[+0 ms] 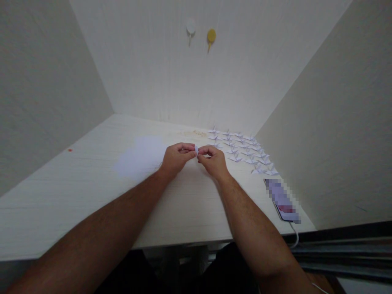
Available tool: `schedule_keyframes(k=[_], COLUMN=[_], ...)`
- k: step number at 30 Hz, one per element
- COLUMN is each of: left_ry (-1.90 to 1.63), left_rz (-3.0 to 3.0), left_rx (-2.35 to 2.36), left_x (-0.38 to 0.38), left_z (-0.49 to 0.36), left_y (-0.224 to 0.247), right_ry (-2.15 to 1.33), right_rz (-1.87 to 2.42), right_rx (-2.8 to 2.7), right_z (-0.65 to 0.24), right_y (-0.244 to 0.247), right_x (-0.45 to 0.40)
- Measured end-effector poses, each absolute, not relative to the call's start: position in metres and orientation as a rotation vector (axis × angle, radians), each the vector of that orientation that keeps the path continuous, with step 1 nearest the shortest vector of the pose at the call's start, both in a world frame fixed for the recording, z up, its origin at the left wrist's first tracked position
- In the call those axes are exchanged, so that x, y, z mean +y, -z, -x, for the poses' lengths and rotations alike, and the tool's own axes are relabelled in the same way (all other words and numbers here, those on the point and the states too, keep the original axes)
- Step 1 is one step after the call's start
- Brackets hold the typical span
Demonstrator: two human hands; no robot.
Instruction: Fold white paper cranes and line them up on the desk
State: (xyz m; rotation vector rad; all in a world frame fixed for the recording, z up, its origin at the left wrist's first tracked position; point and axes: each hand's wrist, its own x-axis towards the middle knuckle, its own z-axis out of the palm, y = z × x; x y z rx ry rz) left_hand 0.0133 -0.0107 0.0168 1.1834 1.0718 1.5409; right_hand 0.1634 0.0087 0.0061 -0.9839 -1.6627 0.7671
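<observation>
A small folded piece of white paper [196, 150] is held between my two hands above the middle of the table. My left hand [178, 157] pinches it from the left with thumb and fingers. From the right, the fingertips of my right hand [213, 159] close on its other side. Several white folded paper cranes [234, 156] stand in rows on the table to the right of my hands. White paper sheets [139, 157] lie on the table to the left, partly behind my left hand.
The pale table [190, 204] has walls on three sides. A phone [283, 202] with a white cable [295, 237] lies near its right edge. One white hook [190, 27] and one yellow hook [211, 36] are on the back wall. A small red spot [70, 150] shows at left.
</observation>
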Motion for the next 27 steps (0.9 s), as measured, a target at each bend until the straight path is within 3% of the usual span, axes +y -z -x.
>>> schedule_keyframes(k=[27], left_ry=[-1.420], left_rz=[-1.246], left_rx=[1.179], left_x=[-0.0141], left_z=[-0.0162], left_y=[-0.0206], right_ry=[-0.520], right_rz=[1.171], right_rx=[-1.770], right_z=[-0.1610], right_y=[-0.0162], right_x=[-0.0001])
